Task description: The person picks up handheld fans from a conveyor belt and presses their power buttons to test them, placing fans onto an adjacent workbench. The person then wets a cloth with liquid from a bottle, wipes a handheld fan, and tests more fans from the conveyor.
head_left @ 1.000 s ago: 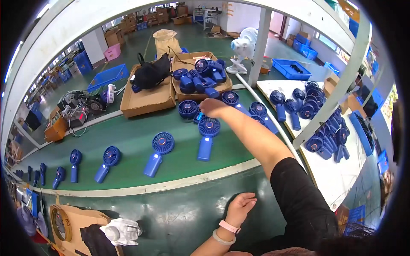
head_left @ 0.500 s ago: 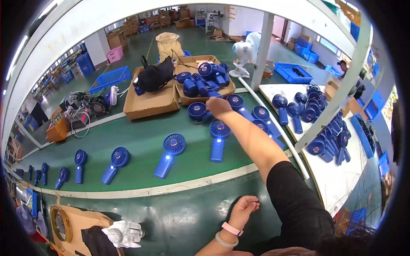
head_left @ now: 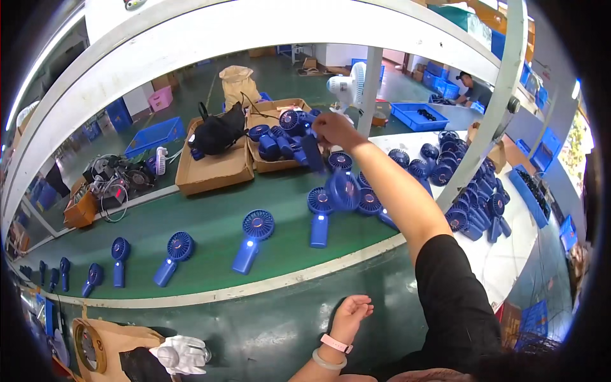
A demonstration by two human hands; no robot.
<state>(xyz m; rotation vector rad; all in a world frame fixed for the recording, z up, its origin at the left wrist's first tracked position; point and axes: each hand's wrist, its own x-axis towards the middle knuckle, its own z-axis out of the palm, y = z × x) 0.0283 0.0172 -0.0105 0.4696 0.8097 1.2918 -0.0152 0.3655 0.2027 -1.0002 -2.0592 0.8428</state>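
My right hand (head_left: 337, 131) reaches over the far side of the green belt, its fingers closed on the handle end of a blue handheld fan (head_left: 344, 190). That fan hangs head down and is smeared by motion. Below it on the belt lies another blue handheld fan (head_left: 319, 200), with more partly hidden behind my forearm. Just left of my right hand, a cardboard tray (head_left: 267, 167) holds several more blue fans. Low in front of me, my left hand (head_left: 354, 312) hovers with loosely bent fingers, thumb apart, and nothing visible in it.
Spaced fans line the green belt (head_left: 210, 219) toward the left. A white table (head_left: 503, 267) at right carries a heap of fans beside a slanted post (head_left: 474, 149). A black bag (head_left: 219, 130) sits in another cardboard tray. White gloves (head_left: 184, 354) lie at lower left.
My right hand has lifted a blue fan off the belt's far side, and it now hangs from my fingers. The view has shifted slightly. My left hand stays low.
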